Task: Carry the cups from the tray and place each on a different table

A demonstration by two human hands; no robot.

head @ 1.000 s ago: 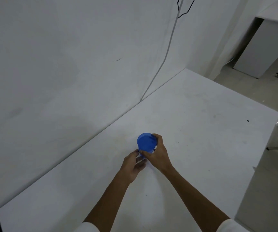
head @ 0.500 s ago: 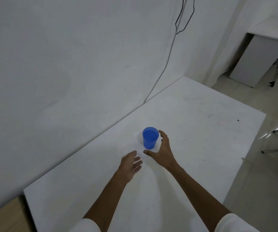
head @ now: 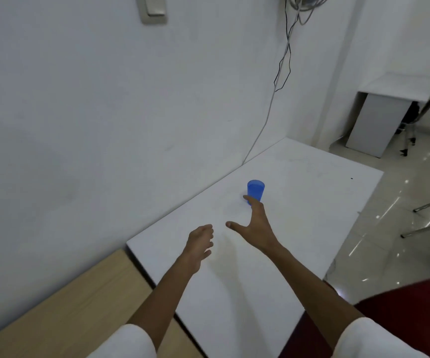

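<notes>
A blue plastic cup (head: 256, 189) stands upright on the white table (head: 312, 197), close to the wall side. My right hand (head: 254, 224) hovers just in front of the cup with fingers spread, its fingertips overlapping the cup's lower edge in view, holding nothing. My left hand (head: 199, 242) hangs above the table's near left part, fingers loosely curled and empty. No tray is in view.
A wooden table (head: 61, 301) adjoins the white one at the lower left. A cable (head: 273, 99) runs down the wall behind the table. A dark red chair (head: 400, 308) sits at the lower right, a white desk (head: 389, 99) at the far right.
Both hands held the blue cup a second ago; they set it down, let go and have drawn back toward me. The view has pulled away and upward from the table.
</notes>
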